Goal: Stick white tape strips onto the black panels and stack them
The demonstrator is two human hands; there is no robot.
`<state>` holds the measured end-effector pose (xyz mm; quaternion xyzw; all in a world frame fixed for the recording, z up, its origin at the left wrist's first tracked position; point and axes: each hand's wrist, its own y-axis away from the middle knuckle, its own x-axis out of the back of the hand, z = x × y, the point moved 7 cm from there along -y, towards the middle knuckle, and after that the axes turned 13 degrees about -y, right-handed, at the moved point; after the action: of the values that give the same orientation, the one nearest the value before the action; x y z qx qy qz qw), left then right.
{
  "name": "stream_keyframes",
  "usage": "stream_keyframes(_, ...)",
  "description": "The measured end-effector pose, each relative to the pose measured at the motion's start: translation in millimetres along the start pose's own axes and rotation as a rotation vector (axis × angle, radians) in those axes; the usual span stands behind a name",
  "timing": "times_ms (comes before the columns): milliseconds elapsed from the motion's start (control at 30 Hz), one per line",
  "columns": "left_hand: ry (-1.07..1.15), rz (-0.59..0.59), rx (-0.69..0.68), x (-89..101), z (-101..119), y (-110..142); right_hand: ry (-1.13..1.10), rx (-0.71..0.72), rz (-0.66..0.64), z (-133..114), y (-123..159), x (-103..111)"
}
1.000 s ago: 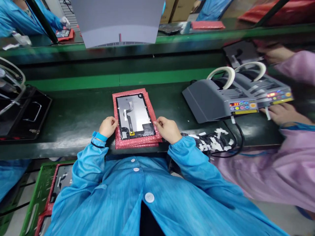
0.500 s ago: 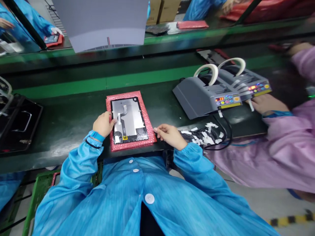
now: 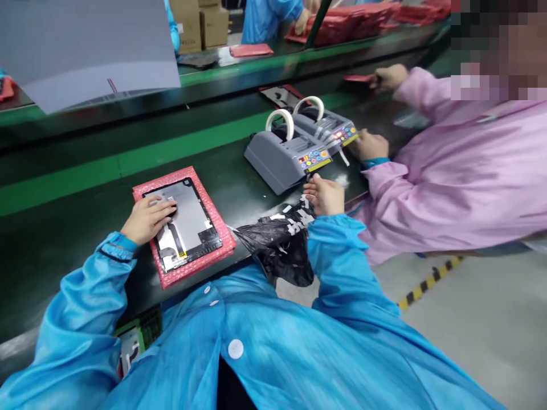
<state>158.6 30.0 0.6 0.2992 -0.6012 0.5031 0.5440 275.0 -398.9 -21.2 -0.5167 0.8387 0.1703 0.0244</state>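
Note:
A tablet screen panel point(image 3: 194, 210), silver-backed with a black border and a ribbon cable, lies on pink bubble wrap point(image 3: 220, 233) on the bench. My left hand point(image 3: 147, 219) rests on the panel's left part, its fingers stretched out over the ribbon cable point(image 3: 174, 234). My right hand point(image 3: 325, 196) is at the front of the nearer grey tape dispenser point(image 3: 282, 159). Its fingers are curled in, and whatever is at the fingertips is too small to make out. Below it lies a black plastic bag point(image 3: 273, 239) with white tape scraps point(image 3: 299, 219) on it.
A second tape dispenser point(image 3: 331, 122) stands beside the first. At right, a co-worker in a pink sleeve point(image 3: 410, 182) has one hand point(image 3: 371, 147) by it. Another panel point(image 3: 280, 95) lies behind the dispensers. A grey monitor-like casing point(image 3: 94, 51) overhangs the bench at upper left.
My right hand has left the wrap's edge and moved right to the tape dispenser. My left hand has gone from the panel's edge to flat on it. The view has swung right.

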Motion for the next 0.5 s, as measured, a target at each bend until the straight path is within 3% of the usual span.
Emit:
stream_keyframes(167, -0.03, 0.008, -0.028, -9.0, 0, 8, -0.04, -0.052, 0.072, 12, -3, 12)
stream_keyframes(333, -0.045, 0.057, -0.055, -10.2, -1, 7, -0.126, -0.225, -0.014, 22, 1, -1)
stream_keyframes(400, -0.041, 0.055, -0.064, -10.0, -2, 6, -0.154, -0.161, -0.002, 16, 3, -6)
stream_keyframes(500, -0.027, 0.025, -0.074, -8.7, 0, 6, -0.083, 0.185, 0.142, -6, 17, 0)
